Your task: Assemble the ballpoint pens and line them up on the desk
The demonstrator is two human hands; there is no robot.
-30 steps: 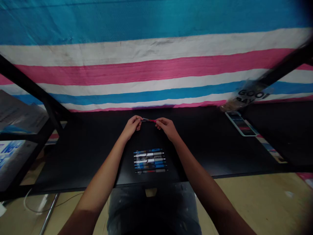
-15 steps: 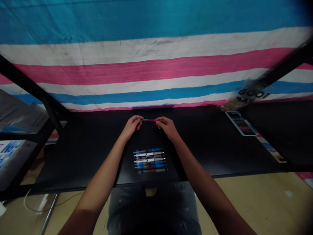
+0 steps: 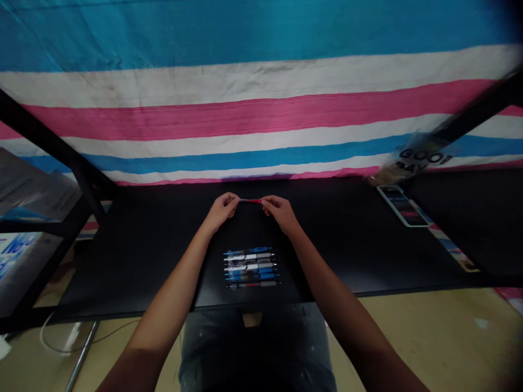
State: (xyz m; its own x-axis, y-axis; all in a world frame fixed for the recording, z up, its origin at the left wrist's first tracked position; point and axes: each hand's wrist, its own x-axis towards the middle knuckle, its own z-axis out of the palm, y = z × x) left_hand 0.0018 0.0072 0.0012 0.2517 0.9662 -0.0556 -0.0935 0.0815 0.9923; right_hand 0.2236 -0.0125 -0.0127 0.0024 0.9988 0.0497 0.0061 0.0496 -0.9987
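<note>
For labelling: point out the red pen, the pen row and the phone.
Thin red pen point(image 3: 250, 201): head view, mid-barrel.
Row of blue-and-white pens point(image 3: 250, 268): head view, middle pen.
Flat white-edged phone point(image 3: 402, 206): head view, screen.

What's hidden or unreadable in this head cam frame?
Head view only.
red pen: both ends covered by the left hand and right hand; one piece or two, cannot tell.
row of pens: too small to read labels.
lettered object, upper right: blurred, lettering partial.
phone: screen content too small.
</note>
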